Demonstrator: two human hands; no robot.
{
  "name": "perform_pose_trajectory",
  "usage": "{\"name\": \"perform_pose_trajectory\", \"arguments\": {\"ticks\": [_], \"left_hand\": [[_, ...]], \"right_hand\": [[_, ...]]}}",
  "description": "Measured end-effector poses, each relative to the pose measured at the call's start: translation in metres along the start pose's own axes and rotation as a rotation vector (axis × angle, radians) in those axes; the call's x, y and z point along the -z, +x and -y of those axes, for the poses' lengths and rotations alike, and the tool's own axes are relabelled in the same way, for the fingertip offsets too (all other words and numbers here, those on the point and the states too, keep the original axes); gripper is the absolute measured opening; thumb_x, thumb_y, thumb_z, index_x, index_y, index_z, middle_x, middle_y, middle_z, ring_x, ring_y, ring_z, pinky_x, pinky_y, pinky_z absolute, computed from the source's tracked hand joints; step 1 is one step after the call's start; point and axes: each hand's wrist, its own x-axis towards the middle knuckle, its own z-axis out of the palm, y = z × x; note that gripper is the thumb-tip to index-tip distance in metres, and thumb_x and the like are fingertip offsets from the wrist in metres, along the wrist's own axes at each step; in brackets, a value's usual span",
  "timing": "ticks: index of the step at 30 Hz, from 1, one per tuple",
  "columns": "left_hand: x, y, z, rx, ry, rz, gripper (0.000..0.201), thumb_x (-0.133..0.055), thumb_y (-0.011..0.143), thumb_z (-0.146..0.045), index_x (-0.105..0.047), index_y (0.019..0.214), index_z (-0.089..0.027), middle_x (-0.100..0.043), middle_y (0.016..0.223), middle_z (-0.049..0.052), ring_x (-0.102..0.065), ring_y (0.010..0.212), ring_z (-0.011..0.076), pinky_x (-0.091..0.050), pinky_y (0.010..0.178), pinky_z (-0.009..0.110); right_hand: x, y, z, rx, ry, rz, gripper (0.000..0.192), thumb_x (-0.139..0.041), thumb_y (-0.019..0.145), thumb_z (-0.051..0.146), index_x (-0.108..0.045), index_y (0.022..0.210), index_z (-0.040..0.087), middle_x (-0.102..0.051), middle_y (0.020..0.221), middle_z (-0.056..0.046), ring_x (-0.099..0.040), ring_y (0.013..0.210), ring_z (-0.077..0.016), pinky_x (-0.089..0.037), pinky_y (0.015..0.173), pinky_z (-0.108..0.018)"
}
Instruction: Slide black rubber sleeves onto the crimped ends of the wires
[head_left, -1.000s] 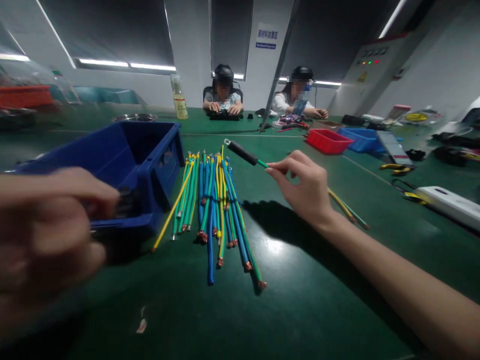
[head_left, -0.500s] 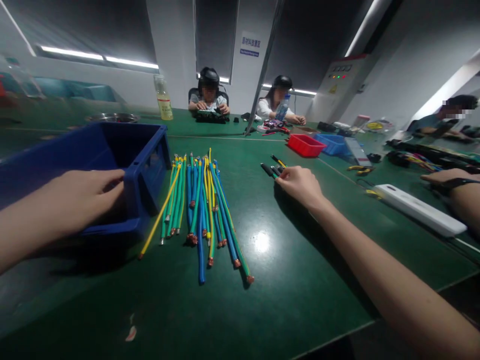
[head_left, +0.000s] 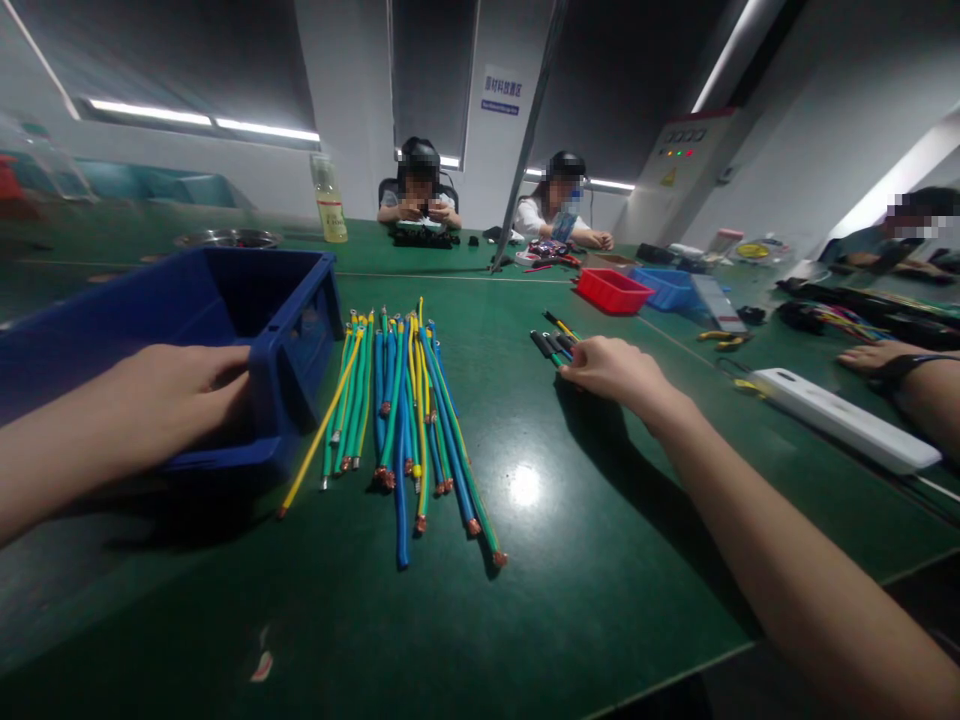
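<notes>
My left hand (head_left: 187, 390) reaches into the dark blue bin (head_left: 274, 350); its fingers curl against the bin's end wall, fingertips hidden inside. Beside the bin, several cut cables (head_left: 409, 400) in blue, green and yellow-green lie in a loose bundle, some with bare copper ends and others with metal lugs. Farther right, my right hand (head_left: 611, 370) is closed around a few short wires (head_left: 551, 348) with black sleeves, low over the table. Its fingers hide most of their length. A yellow and black wire (head_left: 556, 322) lies just behind them.
A red bin (head_left: 613, 290) and a light blue bin (head_left: 667, 290) stand beyond my right hand. A white power strip (head_left: 844, 420) lies at right, near another person's hand (head_left: 874, 357). Two people (head_left: 420, 205) sit across the green table, near a bottle (head_left: 330, 205).
My right hand has shifted slightly right and toward me, and the black-sleeved wires have moved with it. My left hand stays at the bin. A person opposite has raised their hands.
</notes>
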Motion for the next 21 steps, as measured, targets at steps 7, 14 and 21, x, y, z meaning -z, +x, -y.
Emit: {"name": "perform_pose_trajectory", "arguments": {"ticks": [7, 14, 21], "left_hand": [[0.000, 0.004, 0.009, -0.022, -0.027, 0.050, 0.065, -0.035, 0.066, -0.066, -0.067, 0.101, -0.023, -0.070, 0.109, 0.002, -0.064, 0.095, 0.0304, -0.046, 0.082, 0.036], [-0.001, 0.002, 0.005, 0.007, -0.019, 0.026, 0.073, -0.030, 0.064, -0.069, -0.067, 0.107, -0.023, -0.071, 0.108, 0.004, -0.064, 0.093, 0.0324, -0.045, 0.082, 0.039], [-0.002, 0.001, 0.006, 0.011, -0.037, 0.018, 0.071, -0.033, 0.063, -0.069, -0.067, 0.104, -0.022, -0.070, 0.109, 0.006, -0.064, 0.095, 0.0332, -0.045, 0.084, 0.040]], "right_hand": [[0.004, 0.003, -0.011, -0.019, 0.001, 0.052, 0.028, -0.056, 0.076, 0.048, -0.068, 0.080, 0.023, -0.067, 0.085, -0.008, -0.064, 0.079, -0.0234, -0.044, 0.063, -0.031], [0.003, 0.005, -0.014, -0.117, 0.003, 0.032, 0.031, -0.057, 0.076, 0.048, -0.068, 0.085, 0.021, -0.069, 0.092, -0.011, -0.065, 0.083, -0.0266, -0.046, 0.065, -0.034], [0.000, 0.008, -0.018, -0.149, 0.020, 0.056, 0.034, -0.056, 0.077, 0.050, -0.069, 0.082, 0.018, -0.068, 0.081, -0.012, -0.065, 0.074, -0.0239, -0.046, 0.061, -0.031]]}}
